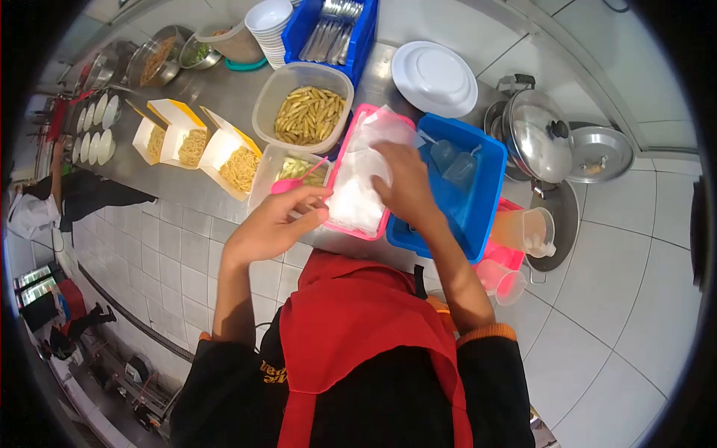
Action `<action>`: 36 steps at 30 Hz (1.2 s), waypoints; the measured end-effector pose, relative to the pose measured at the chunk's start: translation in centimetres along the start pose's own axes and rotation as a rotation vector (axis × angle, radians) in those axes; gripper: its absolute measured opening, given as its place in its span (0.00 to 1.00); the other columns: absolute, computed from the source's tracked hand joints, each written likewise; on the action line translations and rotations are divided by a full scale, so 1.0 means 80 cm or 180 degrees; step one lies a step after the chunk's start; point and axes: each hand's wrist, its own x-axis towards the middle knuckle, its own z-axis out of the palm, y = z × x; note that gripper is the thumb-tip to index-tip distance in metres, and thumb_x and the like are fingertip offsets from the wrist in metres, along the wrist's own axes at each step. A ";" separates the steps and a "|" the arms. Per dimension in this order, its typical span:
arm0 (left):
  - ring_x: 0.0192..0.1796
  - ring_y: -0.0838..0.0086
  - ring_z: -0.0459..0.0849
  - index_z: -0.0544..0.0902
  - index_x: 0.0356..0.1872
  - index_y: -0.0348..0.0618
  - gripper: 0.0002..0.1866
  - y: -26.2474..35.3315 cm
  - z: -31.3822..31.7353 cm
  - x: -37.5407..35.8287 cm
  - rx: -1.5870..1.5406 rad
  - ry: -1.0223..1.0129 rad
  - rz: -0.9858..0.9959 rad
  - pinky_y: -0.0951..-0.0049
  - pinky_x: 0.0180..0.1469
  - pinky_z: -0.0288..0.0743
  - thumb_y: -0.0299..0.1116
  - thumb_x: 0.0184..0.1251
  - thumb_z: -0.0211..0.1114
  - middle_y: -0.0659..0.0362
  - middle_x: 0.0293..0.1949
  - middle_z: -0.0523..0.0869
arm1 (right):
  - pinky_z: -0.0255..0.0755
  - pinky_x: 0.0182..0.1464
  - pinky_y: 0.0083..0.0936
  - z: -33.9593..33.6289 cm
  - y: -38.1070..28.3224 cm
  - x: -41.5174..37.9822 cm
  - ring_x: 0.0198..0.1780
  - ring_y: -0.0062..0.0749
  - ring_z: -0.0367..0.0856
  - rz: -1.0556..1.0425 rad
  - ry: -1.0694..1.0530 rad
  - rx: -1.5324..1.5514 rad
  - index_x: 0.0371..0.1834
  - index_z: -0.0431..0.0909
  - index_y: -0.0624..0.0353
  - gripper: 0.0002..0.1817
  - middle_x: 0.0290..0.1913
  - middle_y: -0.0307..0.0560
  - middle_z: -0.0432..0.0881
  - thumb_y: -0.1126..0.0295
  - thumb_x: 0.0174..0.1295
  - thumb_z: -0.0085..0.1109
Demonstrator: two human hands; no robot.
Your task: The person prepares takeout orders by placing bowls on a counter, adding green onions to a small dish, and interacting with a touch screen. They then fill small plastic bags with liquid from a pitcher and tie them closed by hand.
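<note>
My right hand (407,179) rests on a stack of thin clear plastic bags (357,198) in a long pink tray (366,234). Its thumb and fingers are apart on the plastic. At the tray's left edge is my left hand (272,228), with a gap between thumb and index finger and nothing visible in it. Just beyond that hand a pink spoon (299,181) lies across a clear container (261,177) of pale green cut pieces. Behind it stands a larger clear tub (267,112) full of small greenish-yellow chillies (310,114).
Several open boxes of noodles (193,148) stand left. A blue basin (480,216) with clear plastic pieces, a jug (523,230) and a lidded pot (538,134) are right. White plates (433,75) and a blue cutlery holder (364,37) are behind. Another person (41,213) stands far left.
</note>
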 end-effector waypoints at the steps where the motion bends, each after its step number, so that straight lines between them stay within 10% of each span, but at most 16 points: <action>1: 0.48 0.78 0.80 0.75 0.62 0.40 0.20 0.002 0.005 0.003 0.0196 0.0142 -0.0016 0.75 0.50 0.75 0.35 0.73 0.60 0.63 0.47 0.83 | 0.67 0.55 0.36 0.026 0.001 0.012 0.52 0.48 0.78 -0.0272 0.0298 -0.0620 0.40 0.82 0.58 0.11 0.36 0.50 0.83 0.74 0.53 0.61; 5: 0.47 0.80 0.80 0.77 0.58 0.38 0.17 0.000 0.030 0.012 -0.0442 0.0839 0.0368 0.75 0.53 0.74 0.28 0.70 0.63 0.62 0.44 0.83 | 0.71 0.52 0.39 0.030 0.033 0.044 0.48 0.50 0.81 -0.0154 -0.0774 -0.0835 0.44 0.83 0.56 0.14 0.36 0.51 0.84 0.74 0.52 0.62; 9: 0.64 0.69 0.72 0.65 0.68 0.41 0.32 0.011 0.061 0.049 -0.0108 0.2184 0.1293 0.66 0.62 0.71 0.30 0.65 0.68 0.52 0.63 0.72 | 0.78 0.40 0.31 -0.055 0.025 0.063 0.36 0.39 0.85 0.0779 -0.0441 0.1817 0.46 0.82 0.62 0.11 0.35 0.47 0.84 0.73 0.60 0.63; 13: 0.66 0.63 0.70 0.56 0.72 0.43 0.39 0.013 0.058 0.117 -0.1899 0.1258 0.0630 0.60 0.65 0.69 0.35 0.66 0.69 0.48 0.67 0.67 | 0.71 0.31 0.15 -0.136 -0.010 0.079 0.32 0.20 0.82 0.1504 -0.0218 0.2903 0.46 0.81 0.66 0.11 0.31 0.35 0.80 0.69 0.67 0.61; 19: 0.41 0.76 0.82 0.80 0.42 0.44 0.05 0.030 0.063 0.162 -0.3362 0.0135 0.1187 0.68 0.53 0.75 0.32 0.70 0.63 0.64 0.34 0.83 | 0.81 0.36 0.23 -0.160 0.011 0.051 0.36 0.27 0.84 0.1657 0.0531 0.3146 0.48 0.79 0.64 0.12 0.34 0.39 0.81 0.71 0.65 0.62; 23: 0.45 0.76 0.83 0.79 0.42 0.43 0.04 0.062 0.057 0.166 -0.2437 0.0702 0.1446 0.68 0.52 0.77 0.29 0.70 0.62 0.62 0.37 0.84 | 0.76 0.55 0.35 -0.188 0.000 0.030 0.59 0.41 0.78 0.1622 0.0561 0.1252 0.60 0.71 0.63 0.29 0.50 0.51 0.80 0.72 0.54 0.70; 26: 0.41 0.69 0.86 0.77 0.41 0.38 0.05 0.084 0.043 0.157 -0.0091 0.0059 0.1930 0.69 0.47 0.78 0.28 0.68 0.61 0.55 0.36 0.85 | 0.50 0.74 0.39 -0.212 -0.035 0.031 0.73 0.52 0.58 0.0514 0.0469 0.0485 0.71 0.64 0.61 0.46 0.67 0.58 0.69 0.74 0.43 0.74; 28: 0.37 0.62 0.85 0.78 0.39 0.37 0.06 0.107 0.050 0.143 0.1356 -0.0192 0.2118 0.66 0.41 0.77 0.29 0.66 0.62 0.52 0.33 0.84 | 0.54 0.73 0.39 -0.212 -0.034 0.030 0.71 0.50 0.61 0.0209 -0.0169 0.0484 0.70 0.65 0.59 0.45 0.66 0.55 0.71 0.74 0.43 0.74; 32: 0.29 0.58 0.82 0.76 0.42 0.37 0.09 0.096 0.069 0.153 0.0668 -0.0162 0.2822 0.61 0.34 0.73 0.29 0.63 0.63 0.50 0.25 0.81 | 0.73 0.51 0.28 -0.203 -0.006 0.024 0.45 0.31 0.83 0.0778 -0.1273 0.0662 0.56 0.79 0.61 0.27 0.43 0.47 0.86 0.76 0.49 0.72; 36: 0.30 0.60 0.83 0.68 0.55 0.35 0.22 0.097 0.071 0.143 0.0422 -0.0246 0.1835 0.62 0.33 0.74 0.26 0.61 0.63 0.50 0.25 0.81 | 0.73 0.50 0.24 -0.209 -0.018 0.010 0.45 0.26 0.81 0.1497 -0.1597 0.1259 0.53 0.80 0.65 0.18 0.42 0.47 0.86 0.76 0.58 0.66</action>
